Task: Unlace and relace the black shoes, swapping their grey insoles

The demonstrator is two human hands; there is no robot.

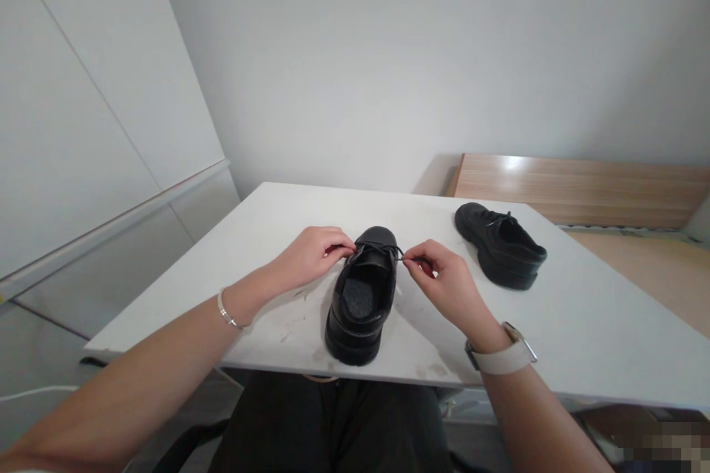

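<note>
A black lace-up shoe (360, 332) rests upright on the white table (222, 259) in front of me, its heel towards me and its toe pointing away. My right hand (435, 270) is closed in a pinch on the black shoelace (400, 257), drawn out to the right of the shoe. On the other side, my left hand (325, 250) is closed with its fingertips at the lacing by the shoe's left edge. It appears to pinch a lace there, though the fingertips partly hide it.
Another black shoe (502, 247) stands on the table to the right, its laces on it. Behind the table are a white wall (388, 74) and a wooden headboard (577, 188). A white cabinet (94, 89) rises at the left.
</note>
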